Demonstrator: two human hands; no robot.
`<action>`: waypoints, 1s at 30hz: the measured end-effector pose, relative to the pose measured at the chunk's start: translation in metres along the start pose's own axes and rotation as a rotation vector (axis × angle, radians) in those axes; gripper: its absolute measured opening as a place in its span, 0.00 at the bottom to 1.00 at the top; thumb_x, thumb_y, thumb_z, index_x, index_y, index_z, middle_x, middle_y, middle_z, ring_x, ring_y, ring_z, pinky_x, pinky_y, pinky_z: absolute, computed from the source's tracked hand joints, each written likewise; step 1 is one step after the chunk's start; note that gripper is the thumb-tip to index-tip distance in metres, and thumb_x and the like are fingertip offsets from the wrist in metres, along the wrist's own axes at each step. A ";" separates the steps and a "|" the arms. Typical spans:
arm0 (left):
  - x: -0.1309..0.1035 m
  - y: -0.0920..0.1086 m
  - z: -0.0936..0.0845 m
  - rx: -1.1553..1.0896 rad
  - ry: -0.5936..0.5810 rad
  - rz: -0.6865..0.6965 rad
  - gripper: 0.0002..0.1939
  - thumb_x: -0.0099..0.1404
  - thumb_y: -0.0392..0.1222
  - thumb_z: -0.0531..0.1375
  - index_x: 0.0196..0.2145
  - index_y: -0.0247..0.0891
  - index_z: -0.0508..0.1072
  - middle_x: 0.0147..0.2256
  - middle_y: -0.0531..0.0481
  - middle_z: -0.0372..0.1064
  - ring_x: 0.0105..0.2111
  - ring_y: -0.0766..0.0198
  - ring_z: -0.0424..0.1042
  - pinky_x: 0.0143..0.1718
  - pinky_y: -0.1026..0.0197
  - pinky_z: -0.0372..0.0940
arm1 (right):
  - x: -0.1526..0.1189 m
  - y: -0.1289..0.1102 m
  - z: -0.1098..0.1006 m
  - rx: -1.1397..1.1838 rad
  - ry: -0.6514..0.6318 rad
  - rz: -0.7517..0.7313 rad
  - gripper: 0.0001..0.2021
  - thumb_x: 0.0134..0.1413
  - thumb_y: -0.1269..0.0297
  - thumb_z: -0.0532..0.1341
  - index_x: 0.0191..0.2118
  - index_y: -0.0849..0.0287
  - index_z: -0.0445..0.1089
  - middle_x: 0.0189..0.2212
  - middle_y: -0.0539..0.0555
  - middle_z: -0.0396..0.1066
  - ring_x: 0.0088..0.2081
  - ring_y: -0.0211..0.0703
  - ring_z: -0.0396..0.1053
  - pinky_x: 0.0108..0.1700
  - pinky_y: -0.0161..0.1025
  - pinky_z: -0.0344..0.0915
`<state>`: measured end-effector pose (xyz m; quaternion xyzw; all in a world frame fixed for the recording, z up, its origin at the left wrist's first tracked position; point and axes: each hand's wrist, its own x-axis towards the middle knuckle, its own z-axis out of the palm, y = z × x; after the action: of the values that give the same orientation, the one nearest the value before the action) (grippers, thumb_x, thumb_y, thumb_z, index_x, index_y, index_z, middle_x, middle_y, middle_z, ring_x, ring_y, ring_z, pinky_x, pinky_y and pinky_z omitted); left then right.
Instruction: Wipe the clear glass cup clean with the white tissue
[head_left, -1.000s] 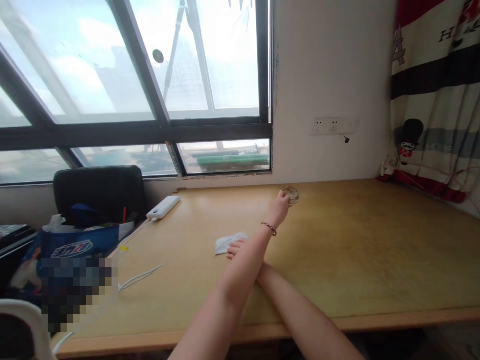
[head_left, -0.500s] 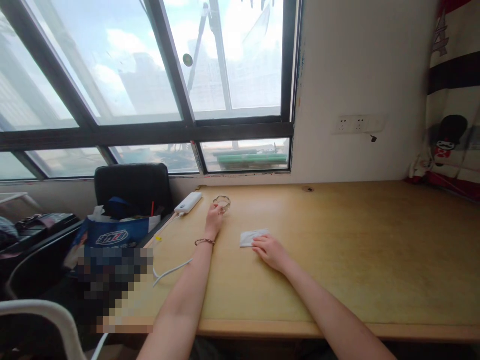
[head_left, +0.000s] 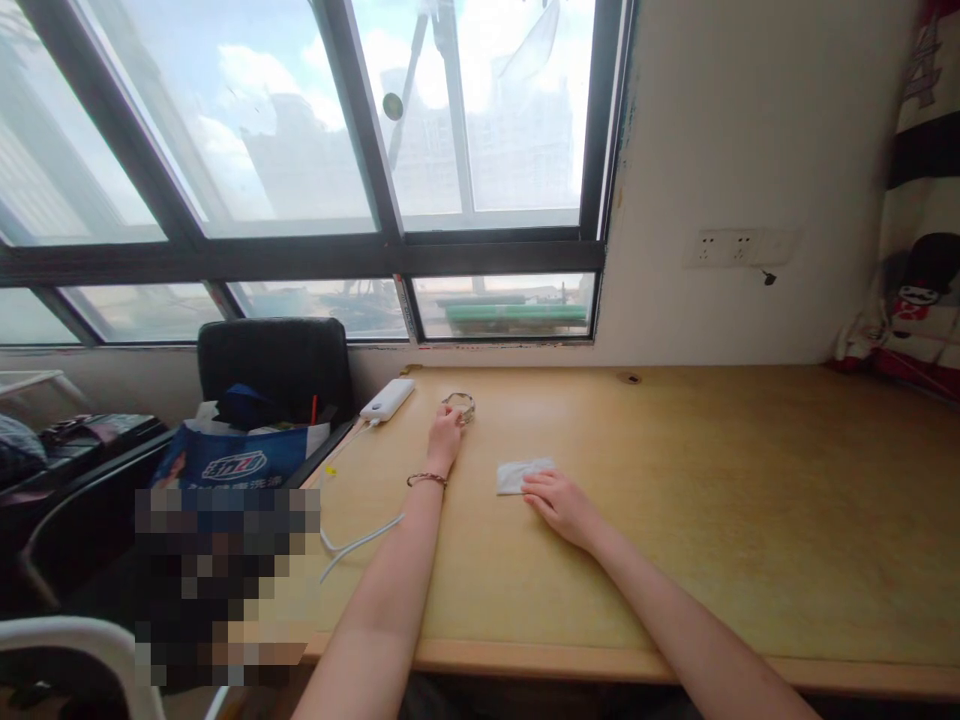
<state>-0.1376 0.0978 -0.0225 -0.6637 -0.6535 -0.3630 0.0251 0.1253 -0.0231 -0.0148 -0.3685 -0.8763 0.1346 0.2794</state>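
Observation:
My left hand [head_left: 445, 432] is closed at the far left of the table, its fingers pinching the near edge of a thin loop-shaped metal band [head_left: 466, 402], like a watch strap or bracelet. The band stands out beyond the fingertips. A braided bracelet [head_left: 427, 480] circles my left wrist. To the right and nearer, my right hand [head_left: 559, 508] lies flat, fingers stretched out over the right part of a folded white tissue [head_left: 511, 478]. The fingers cover part of the tissue, which lies flat on the tabletop.
A white power bank [head_left: 388, 400] with a white cable [head_left: 360, 543] lies along the left edge of the wooden table [head_left: 750, 520]. Left of it, a black chair [head_left: 274, 365] holds a blue bag [head_left: 232, 465]. Windows and a wall with a socket [head_left: 724, 247] stand behind.
The whole view has shifted slightly, so everything appears a little further right. Both hands keep about the same place on the band and the tissue.

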 end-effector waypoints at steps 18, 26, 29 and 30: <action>0.007 -0.016 0.014 -0.011 0.051 0.008 0.10 0.55 0.33 0.54 0.35 0.35 0.70 0.38 0.46 0.57 0.35 0.63 0.65 0.41 0.60 0.61 | 0.001 0.003 0.003 0.052 0.026 -0.001 0.14 0.57 0.62 0.49 0.42 0.55 0.69 0.43 0.51 0.69 0.46 0.39 0.61 0.50 0.38 0.55; 0.004 -0.011 0.012 0.086 0.083 0.009 0.16 0.56 0.33 0.55 0.43 0.36 0.66 0.42 0.43 0.57 0.38 0.60 0.66 0.40 0.60 0.63 | 0.002 0.008 0.006 0.077 0.028 -0.031 0.14 0.56 0.62 0.49 0.42 0.55 0.69 0.42 0.51 0.69 0.45 0.41 0.62 0.49 0.40 0.56; 0.001 -0.008 0.011 0.113 0.087 0.016 0.17 0.57 0.34 0.54 0.45 0.37 0.64 0.44 0.42 0.57 0.39 0.59 0.66 0.39 0.59 0.63 | 0.001 0.008 0.006 0.082 0.030 -0.021 0.14 0.56 0.62 0.49 0.42 0.54 0.69 0.42 0.51 0.69 0.45 0.41 0.62 0.49 0.40 0.56; 0.001 -0.007 0.011 0.113 0.083 0.020 0.16 0.57 0.34 0.54 0.45 0.37 0.64 0.44 0.42 0.57 0.39 0.58 0.66 0.39 0.59 0.63 | 0.001 0.008 0.006 0.083 0.029 -0.020 0.14 0.56 0.62 0.49 0.42 0.54 0.69 0.42 0.51 0.69 0.45 0.41 0.62 0.49 0.40 0.56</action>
<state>-0.1390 0.1052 -0.0331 -0.6520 -0.6648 -0.3524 0.0934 0.1262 -0.0169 -0.0227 -0.3498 -0.8694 0.1627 0.3087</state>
